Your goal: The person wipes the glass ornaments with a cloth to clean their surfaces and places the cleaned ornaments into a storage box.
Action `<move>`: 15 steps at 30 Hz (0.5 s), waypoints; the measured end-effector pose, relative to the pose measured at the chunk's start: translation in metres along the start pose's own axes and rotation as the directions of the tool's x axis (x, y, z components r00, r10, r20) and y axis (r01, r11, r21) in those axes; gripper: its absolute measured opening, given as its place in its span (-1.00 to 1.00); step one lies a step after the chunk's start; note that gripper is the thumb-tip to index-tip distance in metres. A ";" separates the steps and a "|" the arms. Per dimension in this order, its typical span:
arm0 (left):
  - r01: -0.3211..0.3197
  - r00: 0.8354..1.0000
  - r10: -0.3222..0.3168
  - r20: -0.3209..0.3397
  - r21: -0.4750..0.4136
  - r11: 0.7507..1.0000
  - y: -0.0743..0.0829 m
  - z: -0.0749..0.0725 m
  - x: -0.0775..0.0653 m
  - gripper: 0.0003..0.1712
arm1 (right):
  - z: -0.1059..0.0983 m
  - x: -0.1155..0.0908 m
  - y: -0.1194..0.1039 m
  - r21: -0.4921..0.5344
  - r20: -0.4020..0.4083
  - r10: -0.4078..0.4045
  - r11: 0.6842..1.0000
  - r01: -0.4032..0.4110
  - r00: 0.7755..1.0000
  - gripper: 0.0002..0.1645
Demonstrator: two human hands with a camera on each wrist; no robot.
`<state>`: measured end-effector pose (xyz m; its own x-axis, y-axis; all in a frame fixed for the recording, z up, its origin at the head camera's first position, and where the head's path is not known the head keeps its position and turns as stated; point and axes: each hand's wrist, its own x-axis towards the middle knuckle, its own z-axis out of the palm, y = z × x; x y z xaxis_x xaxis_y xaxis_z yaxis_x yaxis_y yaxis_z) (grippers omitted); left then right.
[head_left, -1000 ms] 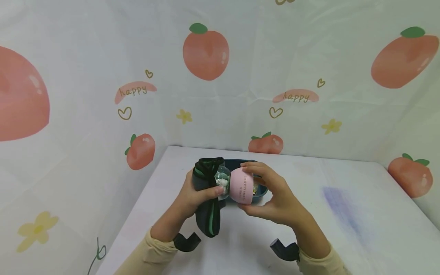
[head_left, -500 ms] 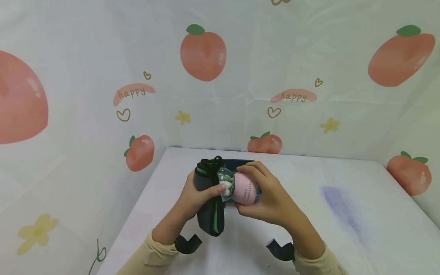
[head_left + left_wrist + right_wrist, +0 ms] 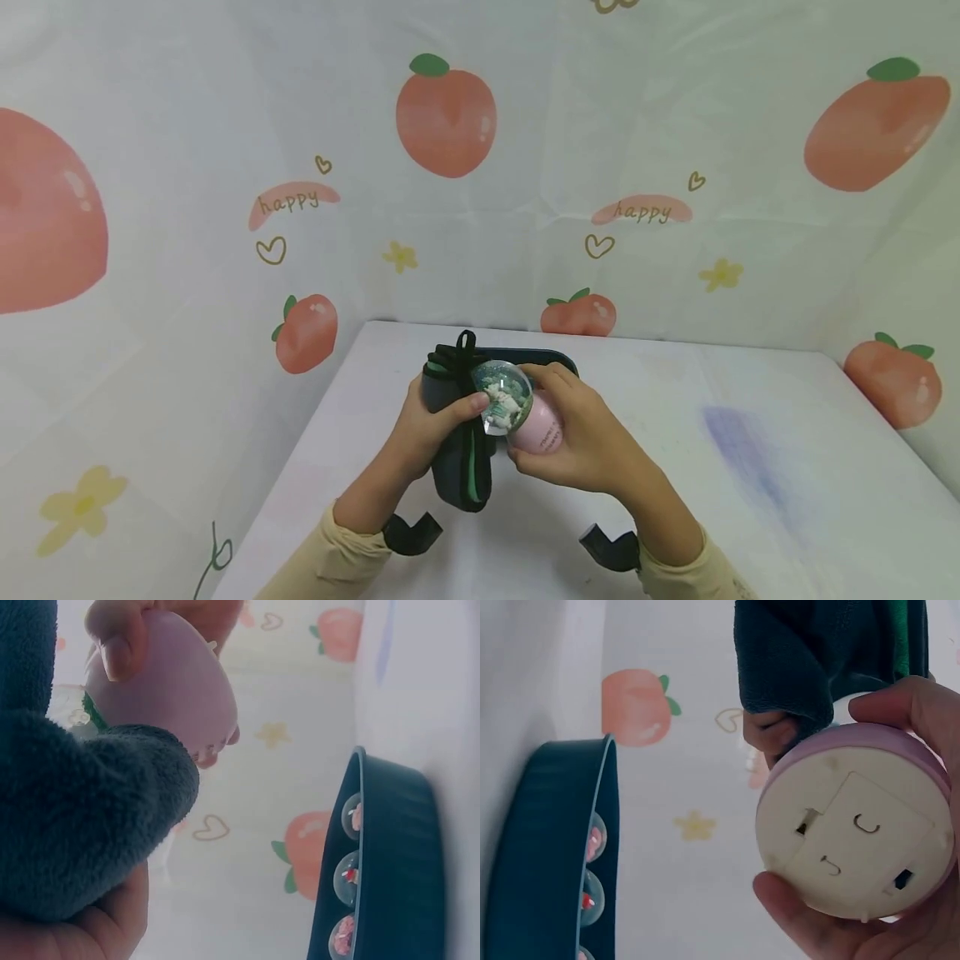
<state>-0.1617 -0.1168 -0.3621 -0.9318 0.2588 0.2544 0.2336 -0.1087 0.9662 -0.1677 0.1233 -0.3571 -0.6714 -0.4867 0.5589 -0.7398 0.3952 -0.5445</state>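
Observation:
A snow globe with a clear dome [image 3: 510, 392] and a pink base [image 3: 542, 429] is held up in front of me in the head view. My right hand [image 3: 592, 437] grips the base, thumb below and fingers over the top. My left hand [image 3: 412, 437] holds a folded dark green cloth [image 3: 453, 471] edged in brighter green, its thumb against the dome. In the left wrist view the cloth [image 3: 82, 817] hides much of that hand. The right wrist view shows the base's cream underside [image 3: 855, 832], with a battery cover.
Behind the hands a dark teal tray [image 3: 551, 357] stands on the white table [image 3: 675, 467]. Several small clear domes [image 3: 346, 877] with pink and red figures sit inside it, seen in the wrist views. A peach-print curtain [image 3: 510, 242] hangs behind the table.
The snow globe has turned in my right hand, its dome now facing up toward me and its base swung away and down. The cloth stays against the dome.

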 end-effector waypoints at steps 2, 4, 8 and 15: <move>0.002 1.000 -0.002 0.001 -0.011 1.000 0.000 0.000 0.000 -0.30 | 0.000 0.000 0.001 0.053 0.012 0.019 0.998 -0.019 1.000 0.03; 0.010 1.000 -0.010 0.002 -0.031 0.999 0.000 0.000 0.000 -0.30 | 0.000 0.000 0.002 0.097 0.041 0.055 0.994 -0.059 0.998 0.04; 0.029 0.999 -0.028 0.016 -0.056 0.998 0.000 0.001 -0.002 -0.27 | 0.001 0.000 0.003 0.119 0.101 0.118 0.984 -0.130 0.988 0.04; -0.018 0.999 0.020 0.043 -0.041 0.999 0.000 0.003 -0.004 -0.24 | 0.005 0.001 0.004 0.091 0.082 0.109 0.989 -0.117 0.991 -0.04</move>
<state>-0.1571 -0.1152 -0.3629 -0.9143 0.2977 0.2747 0.2384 -0.1527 0.9591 -0.1711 0.1205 -0.3613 -0.7422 -0.5032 0.4426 -0.6493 0.3764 -0.6609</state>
